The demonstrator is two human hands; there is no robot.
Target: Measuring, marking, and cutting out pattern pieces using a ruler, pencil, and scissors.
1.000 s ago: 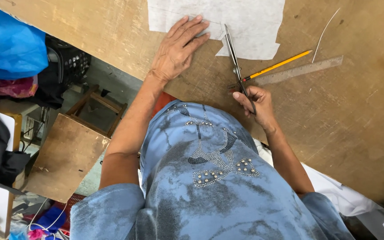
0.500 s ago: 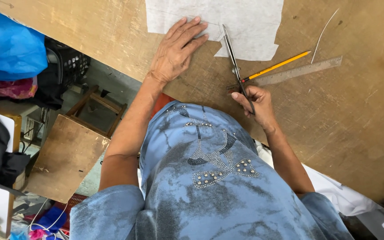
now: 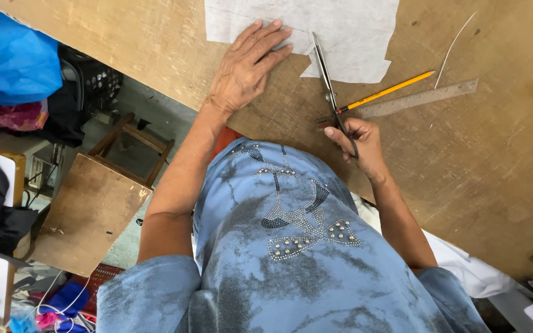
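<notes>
A white sheet of fabric (image 3: pixel 340 31) lies on a brown wooden table (image 3: pixel 495 172). My left hand (image 3: pixel 245 68) rests flat, fingers spread, on the sheet's lower left edge and the table. My right hand (image 3: pixel 359 142) grips the handles of long scissors (image 3: pixel 325 74), whose blades point up into the sheet's lower edge. A yellow pencil (image 3: pixel 390 91) and a clear ruler (image 3: pixel 427 98) lie just right of the scissors.
A thin white strip (image 3: pixel 454 40) lies on the table at the upper right. Left of the table stand a wooden stool (image 3: pixel 87 213), a blue plastic bag (image 3: pixel 7 58) and a black crate (image 3: pixel 90 77). White cloth (image 3: pixel 464 265) hangs at the table's near edge.
The scissors have edged slightly further into the white sheet. Both hands stay almost where they were.
</notes>
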